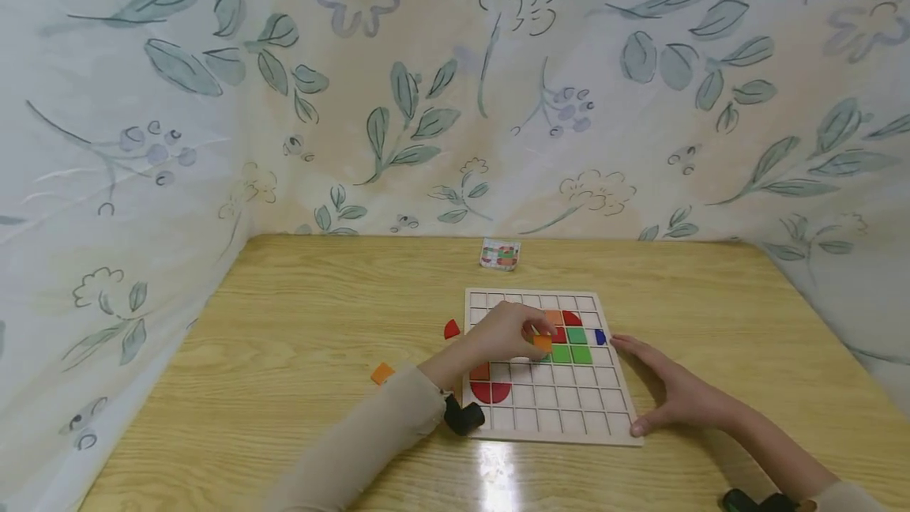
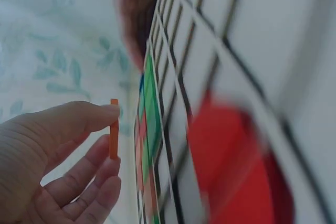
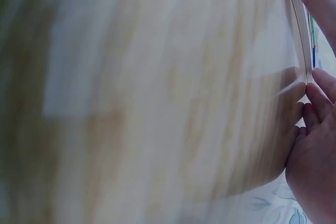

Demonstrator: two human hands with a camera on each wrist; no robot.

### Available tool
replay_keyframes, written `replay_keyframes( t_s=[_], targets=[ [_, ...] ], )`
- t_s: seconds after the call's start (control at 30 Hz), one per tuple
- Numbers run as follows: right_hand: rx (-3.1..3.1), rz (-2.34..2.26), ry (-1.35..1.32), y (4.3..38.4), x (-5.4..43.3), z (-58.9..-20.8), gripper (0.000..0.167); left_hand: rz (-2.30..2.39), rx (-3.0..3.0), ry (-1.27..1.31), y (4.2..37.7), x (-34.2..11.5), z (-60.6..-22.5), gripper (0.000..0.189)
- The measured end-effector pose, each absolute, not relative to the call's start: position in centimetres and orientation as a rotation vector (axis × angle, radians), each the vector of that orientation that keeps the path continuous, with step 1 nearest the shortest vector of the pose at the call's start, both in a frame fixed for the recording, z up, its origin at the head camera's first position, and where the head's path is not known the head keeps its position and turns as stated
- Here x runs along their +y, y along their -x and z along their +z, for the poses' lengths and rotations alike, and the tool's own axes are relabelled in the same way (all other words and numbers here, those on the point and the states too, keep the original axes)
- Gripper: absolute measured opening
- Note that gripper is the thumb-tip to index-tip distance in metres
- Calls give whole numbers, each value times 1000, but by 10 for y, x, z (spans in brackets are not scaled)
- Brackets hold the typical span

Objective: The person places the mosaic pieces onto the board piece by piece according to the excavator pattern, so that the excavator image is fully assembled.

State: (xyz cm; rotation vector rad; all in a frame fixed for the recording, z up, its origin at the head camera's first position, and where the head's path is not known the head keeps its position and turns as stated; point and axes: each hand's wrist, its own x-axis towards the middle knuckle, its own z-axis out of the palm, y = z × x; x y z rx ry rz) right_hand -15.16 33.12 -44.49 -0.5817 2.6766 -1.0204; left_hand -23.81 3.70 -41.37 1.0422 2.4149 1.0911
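Right wrist gadget (image 1: 757, 502): black, half cut off at the bottom of the head view, right by a pale cuff (image 1: 846, 498)
Left sleeve (image 1: 355, 445): beige, coming in from the bottom
Left wrist gadget (image 1: 465, 417): black as well, in front of the near-left corner of the board (image 1: 524, 397), can't tell if touching
Right hand (image 1: 678, 393): not gripping anything, fingers fairly straight against the board's right edge, thumb at the near-right corner
Board: pale rim, whitish gridded squares, flat on the wood-grain table (image 1: 213, 417)
Red quarter-rounds (image 1: 501, 393): two, side by side near the near-left corner, kinda making a half disc
Orange-red tile (image 1: 479, 371): one square beyond the left one of those
Loose orange tile (image 1: 382, 373): out on the table, left of the board
Left hand (image 1: 508, 330): pinching with thumb and fingertips, over the board
Held orange tile (image 1: 543, 343): caught in that pinch, edge-on in the left wrist view
Green tiles (image 1: 581, 355): grouped just right of the held one
Blue piece (image 1: 600, 336): over by the right rim
Loose red piece (image 1: 451, 329): on the table, just beside the left rim
Far-row pair (image 1: 572, 318): orange square plus red rounded bit, side by side
Card (image 1: 500, 254): small, colourful pattern, beyond the board, too tiny to read
Fabric (image 1: 405, 125): leafy, flowery print, behind everything
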Motion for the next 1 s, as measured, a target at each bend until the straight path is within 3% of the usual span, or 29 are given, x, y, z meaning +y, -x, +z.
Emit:
replay_keyframes(
  t_s=[0.37, 1.0],
  targets=[
    [2690, -1037, 677, 153, 334, -447, 109, 883, 2477, -1240, 225, 93, -416, 26],
    [2657, -1094, 712, 152, 334, -443, 108, 786, 2634, -1169, 222, 127, -423, 25]
  ],
)
